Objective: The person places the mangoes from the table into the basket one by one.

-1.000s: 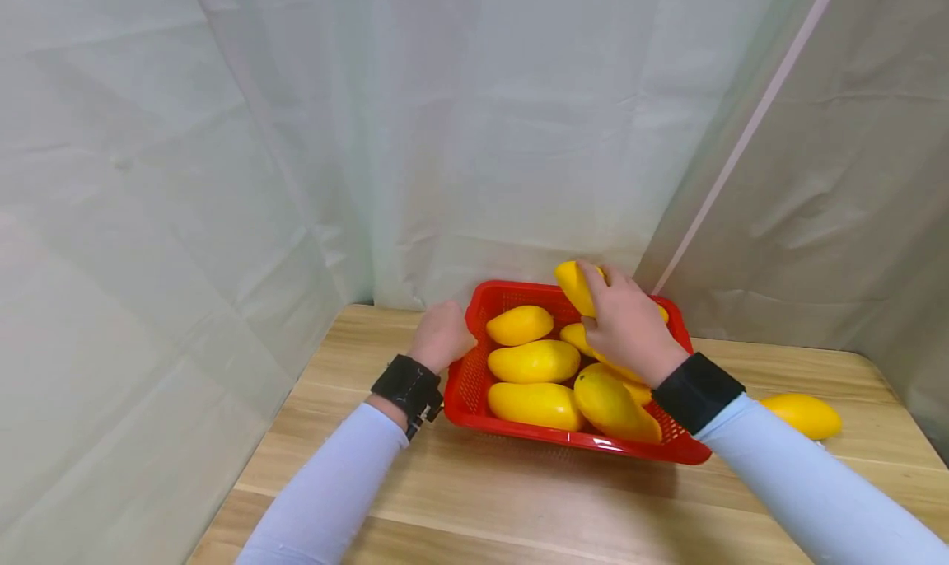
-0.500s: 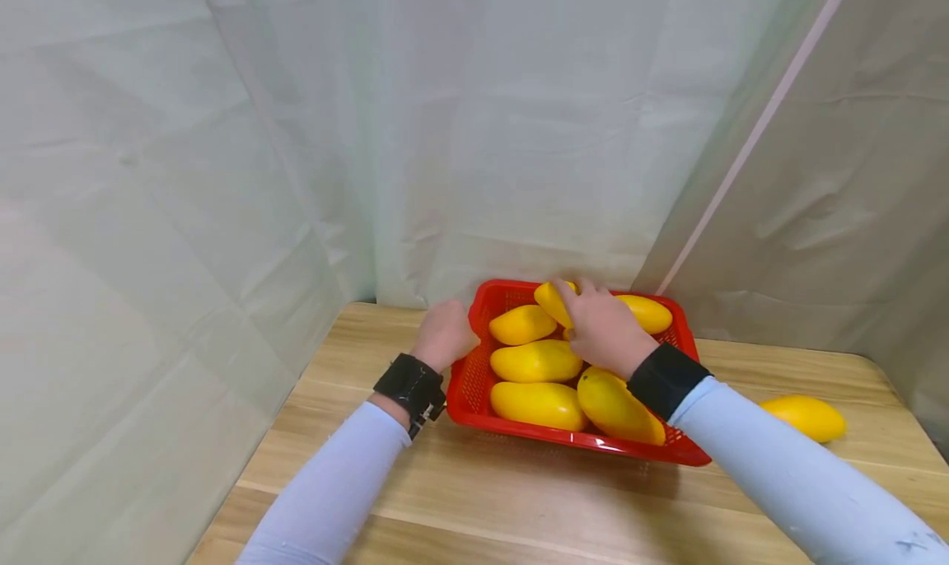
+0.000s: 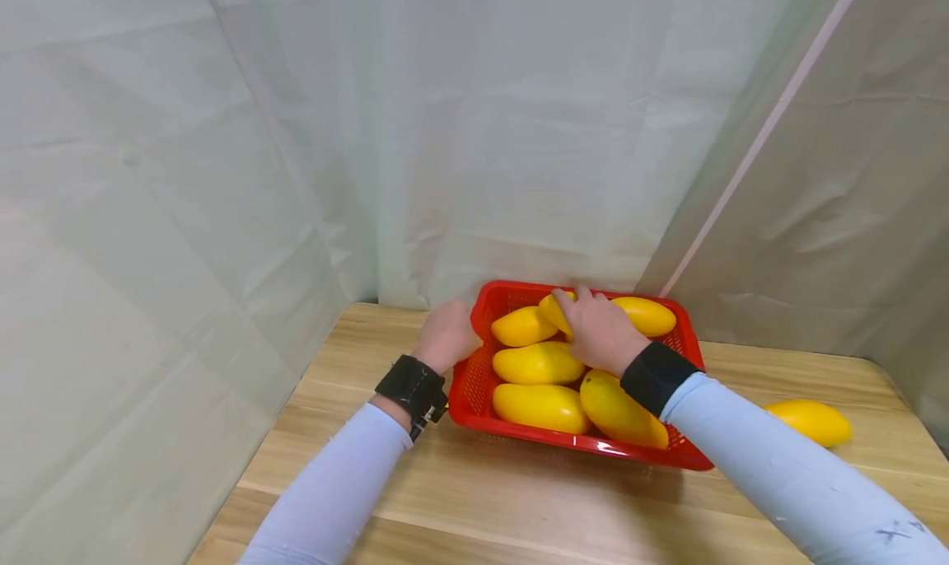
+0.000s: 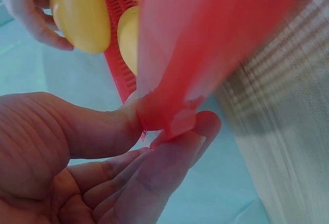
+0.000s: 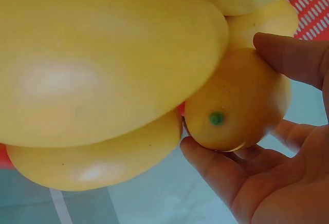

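Observation:
A red plastic basket (image 3: 574, 442) with perforated walls holds several yellow mangoes, among them a front-left mango (image 3: 541, 407). My left hand (image 3: 447, 336) pinches the basket's left rim between thumb and fingers, as the left wrist view shows. At the back of the basket, my right hand (image 3: 604, 332) grips a mango (image 3: 552, 312), its thumb and fingers on opposite sides. In the right wrist view that held mango (image 5: 241, 95) shows a green stem end and lies close against other mangoes. The right hand hides part of the basket's middle.
One loose mango (image 3: 811, 422) lies on the wooden table (image 3: 474, 507), right of the basket and partly behind the right forearm. A pale sheet (image 3: 519, 137) hangs behind the table and along its left side.
My right hand has moved left and down with its mango, which now sits lower, among the others. A back-right mango has come into fuller view. The left hand stays on the rim.

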Demonstrator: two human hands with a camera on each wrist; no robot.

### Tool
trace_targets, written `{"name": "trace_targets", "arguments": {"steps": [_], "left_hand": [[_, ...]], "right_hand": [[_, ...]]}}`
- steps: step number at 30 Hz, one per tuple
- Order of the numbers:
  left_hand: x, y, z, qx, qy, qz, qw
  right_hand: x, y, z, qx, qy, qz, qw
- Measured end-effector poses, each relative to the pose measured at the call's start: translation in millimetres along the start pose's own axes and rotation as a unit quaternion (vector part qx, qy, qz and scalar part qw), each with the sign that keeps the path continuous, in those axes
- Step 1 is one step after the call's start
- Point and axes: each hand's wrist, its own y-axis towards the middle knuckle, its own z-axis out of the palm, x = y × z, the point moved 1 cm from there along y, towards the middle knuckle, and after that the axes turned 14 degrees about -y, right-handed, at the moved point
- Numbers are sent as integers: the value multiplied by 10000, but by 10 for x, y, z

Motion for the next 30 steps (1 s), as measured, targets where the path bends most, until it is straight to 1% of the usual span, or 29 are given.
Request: {"name": "trace_targets", "arguments": {"steps": [4, 7, 12, 21, 25, 30], "left_hand": [[-5, -14, 4, -23, 70, 87, 9999], [-6, -16, 11, -36, 115, 184, 9998], [-10, -24, 21, -6, 43, 104, 9999], [-12, -26, 30, 15, 50, 69, 10000], [-4, -22, 33, 25, 36, 87, 10000], [11, -15, 35, 90, -149, 34, 9998]], "right_hand": [[5, 6, 34, 98, -187, -45, 9998], [-2, 17, 52, 67, -243, -84, 9996], [-17, 18, 82, 42, -151, -52, 9999], [-53, -6, 143, 116, -287, 12, 9995], [-63, -23, 156, 43, -305, 25, 9995], [-72, -74, 122, -75, -204, 57, 9997]]}}
